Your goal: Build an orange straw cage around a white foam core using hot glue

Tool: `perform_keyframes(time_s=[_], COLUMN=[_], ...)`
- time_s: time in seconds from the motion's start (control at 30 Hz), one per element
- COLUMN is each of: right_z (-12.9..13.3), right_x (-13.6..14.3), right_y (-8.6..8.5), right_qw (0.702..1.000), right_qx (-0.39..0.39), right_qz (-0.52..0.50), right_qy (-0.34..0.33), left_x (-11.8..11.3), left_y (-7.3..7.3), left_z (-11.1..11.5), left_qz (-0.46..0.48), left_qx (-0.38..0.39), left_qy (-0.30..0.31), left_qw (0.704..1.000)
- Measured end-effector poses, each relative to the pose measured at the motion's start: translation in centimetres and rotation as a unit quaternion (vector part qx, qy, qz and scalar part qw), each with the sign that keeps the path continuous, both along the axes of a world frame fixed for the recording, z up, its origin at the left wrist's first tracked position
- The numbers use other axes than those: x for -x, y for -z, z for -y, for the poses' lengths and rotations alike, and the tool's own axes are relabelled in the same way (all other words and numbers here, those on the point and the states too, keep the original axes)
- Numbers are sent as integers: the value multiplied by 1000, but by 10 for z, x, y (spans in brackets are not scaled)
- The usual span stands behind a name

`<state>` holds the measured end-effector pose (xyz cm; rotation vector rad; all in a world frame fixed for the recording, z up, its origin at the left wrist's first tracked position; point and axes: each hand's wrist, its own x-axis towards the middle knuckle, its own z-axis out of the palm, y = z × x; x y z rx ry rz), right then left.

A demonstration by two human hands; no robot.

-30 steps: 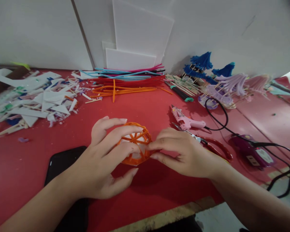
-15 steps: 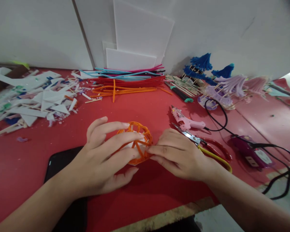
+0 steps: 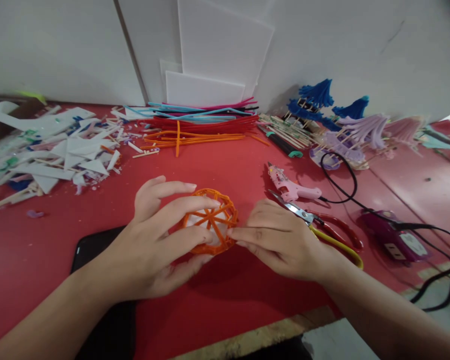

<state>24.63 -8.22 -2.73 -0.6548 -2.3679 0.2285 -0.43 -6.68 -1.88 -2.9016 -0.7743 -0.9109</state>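
Red tabletop (image 3: 225, 165) with worn front edge (image 3: 255, 335), pale sheen at right, plain grey wall (image 3: 341, 45) behind, dark slanting seam (image 3: 130, 50) left, greyish floor (image 3: 341, 345) lower right.

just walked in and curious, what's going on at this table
A person is handling a small round orange frame with crossing spokes and white showing inside. The left hand holds it with spread fingers, while the right hand has its fingertips at the right rim. Scissors and a pink glue gun lie unheld by the right hand; orange strips lie farther back on the red table.
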Motion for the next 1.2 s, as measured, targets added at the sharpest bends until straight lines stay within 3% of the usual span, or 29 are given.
perform_keyframes(time_s=[0.53, 0.83, 1.2], right_z=[0, 0, -3], right_x=[0, -2, -6], right_y=[0, 1, 2], right_qw=[1000, 1000, 1000], right_qx=[7, 6, 9], right_qz=[-2, -2, -7], right_qy=[2, 4, 15], left_x=[-2, 2, 8], left_y=[3, -1, -3], left_z=[1, 0, -4], left_qz=[21, -18, 5], left_qx=[3, 29, 41], left_qy=[4, 16, -12], left_qw=[1000, 999, 999])
